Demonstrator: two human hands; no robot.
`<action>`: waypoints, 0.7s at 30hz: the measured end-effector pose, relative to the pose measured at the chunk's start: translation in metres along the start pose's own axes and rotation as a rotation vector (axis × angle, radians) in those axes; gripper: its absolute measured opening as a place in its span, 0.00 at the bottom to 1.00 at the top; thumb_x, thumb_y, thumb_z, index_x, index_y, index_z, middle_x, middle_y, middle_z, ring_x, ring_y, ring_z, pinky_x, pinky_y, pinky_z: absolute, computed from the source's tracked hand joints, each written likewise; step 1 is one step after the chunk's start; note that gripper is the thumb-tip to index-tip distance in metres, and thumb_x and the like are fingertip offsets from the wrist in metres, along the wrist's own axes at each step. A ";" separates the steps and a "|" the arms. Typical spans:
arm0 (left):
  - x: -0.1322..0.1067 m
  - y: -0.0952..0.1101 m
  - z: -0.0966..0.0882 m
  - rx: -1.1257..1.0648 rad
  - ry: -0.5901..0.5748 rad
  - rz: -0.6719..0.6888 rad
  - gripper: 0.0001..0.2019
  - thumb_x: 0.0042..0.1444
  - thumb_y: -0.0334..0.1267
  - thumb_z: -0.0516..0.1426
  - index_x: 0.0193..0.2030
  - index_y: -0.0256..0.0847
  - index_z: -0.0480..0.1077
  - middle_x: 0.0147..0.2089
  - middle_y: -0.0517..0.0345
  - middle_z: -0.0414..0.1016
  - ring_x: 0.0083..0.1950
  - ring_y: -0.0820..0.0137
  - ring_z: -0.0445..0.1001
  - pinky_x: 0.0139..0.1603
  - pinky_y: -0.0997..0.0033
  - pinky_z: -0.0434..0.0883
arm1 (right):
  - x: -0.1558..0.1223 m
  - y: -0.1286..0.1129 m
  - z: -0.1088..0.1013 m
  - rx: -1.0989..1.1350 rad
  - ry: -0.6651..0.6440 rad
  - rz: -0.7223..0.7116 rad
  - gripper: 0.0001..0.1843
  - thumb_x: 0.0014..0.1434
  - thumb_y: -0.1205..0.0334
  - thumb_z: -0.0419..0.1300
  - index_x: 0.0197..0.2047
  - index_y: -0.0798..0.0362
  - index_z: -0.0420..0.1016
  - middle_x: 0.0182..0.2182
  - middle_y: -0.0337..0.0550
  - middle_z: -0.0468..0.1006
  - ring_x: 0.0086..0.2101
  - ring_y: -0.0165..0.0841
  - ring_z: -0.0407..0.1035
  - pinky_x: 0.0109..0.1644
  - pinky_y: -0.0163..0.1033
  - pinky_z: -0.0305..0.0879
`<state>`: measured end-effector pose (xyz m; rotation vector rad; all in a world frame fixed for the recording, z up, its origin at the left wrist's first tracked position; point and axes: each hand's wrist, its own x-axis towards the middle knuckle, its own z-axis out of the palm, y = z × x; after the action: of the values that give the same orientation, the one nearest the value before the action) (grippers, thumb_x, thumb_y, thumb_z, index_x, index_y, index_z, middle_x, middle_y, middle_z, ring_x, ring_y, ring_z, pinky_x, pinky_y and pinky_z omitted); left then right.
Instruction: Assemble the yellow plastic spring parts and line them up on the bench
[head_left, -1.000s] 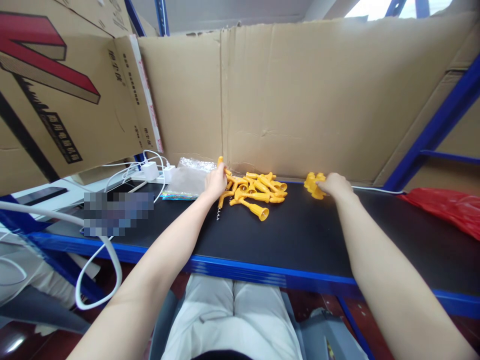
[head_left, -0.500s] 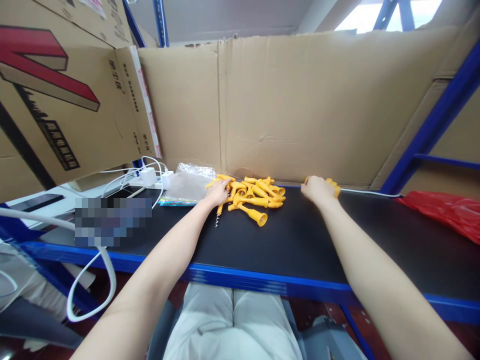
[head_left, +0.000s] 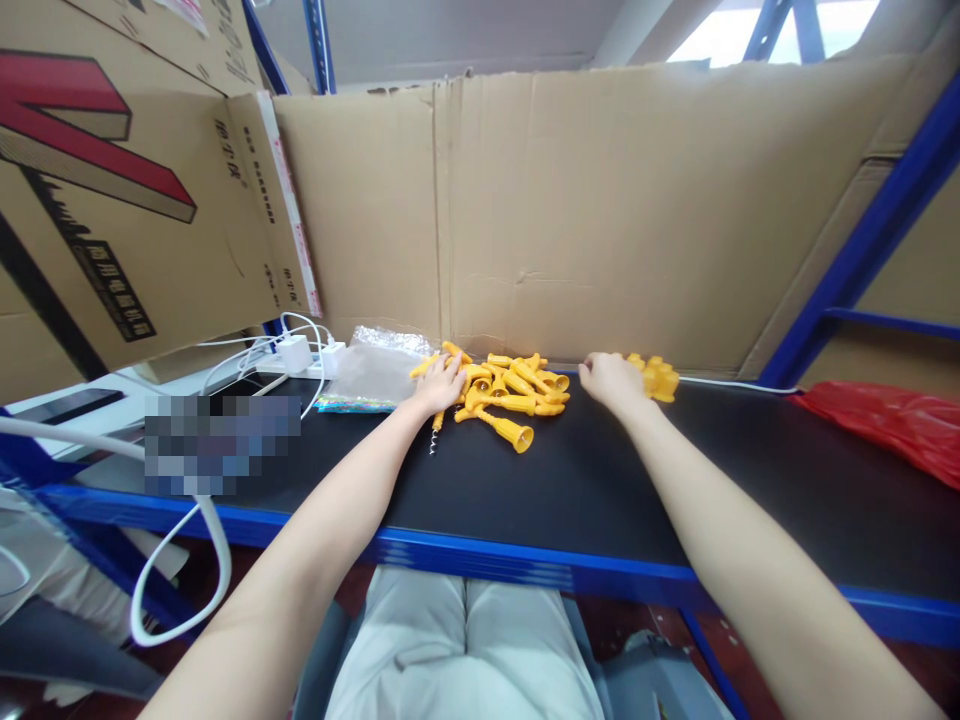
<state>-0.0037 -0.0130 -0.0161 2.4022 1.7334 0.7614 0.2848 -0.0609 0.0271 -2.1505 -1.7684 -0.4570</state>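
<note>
My left hand (head_left: 441,386) lies with fingers apart over the left end of a heap of yellow plastic corkscrew parts (head_left: 517,383). A corkscrew (head_left: 435,432) pokes out below that hand, its metal spiral pointing toward me. One bell-shaped yellow piece (head_left: 513,434) lies at the front of the heap. To the right of the heap, my right hand (head_left: 613,382) is closed, fingers curled toward the heap; what is in them, if anything, is hidden. Just beyond its right side sits a tight group of yellow pieces (head_left: 657,379), partly covered by the hand.
A clear plastic bag (head_left: 379,365) lies left of the heap, near white chargers and cables (head_left: 294,352). A red plastic bag (head_left: 889,425) is at the right. Cardboard (head_left: 600,220) walls the back, and a blue rail (head_left: 480,560) edges the black tabletop (head_left: 570,500).
My right hand has moved left, away from the yellow group, uncovering more of it. My left hand's fingers have spread over the heap's left end.
</note>
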 end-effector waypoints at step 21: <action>-0.001 0.006 0.001 0.072 0.060 0.186 0.23 0.63 0.41 0.39 0.61 0.39 0.59 0.67 0.51 0.54 0.67 0.64 0.53 0.65 0.61 0.53 | -0.032 -0.063 -0.007 0.274 0.063 -0.850 0.13 0.61 0.62 0.50 0.34 0.55 0.74 0.35 0.47 0.77 0.37 0.35 0.69 0.42 0.38 0.60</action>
<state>0.0016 -0.0159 -0.0150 2.6441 1.6003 0.8137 0.2170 -0.0803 0.0220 -1.1143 -2.4738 -0.4215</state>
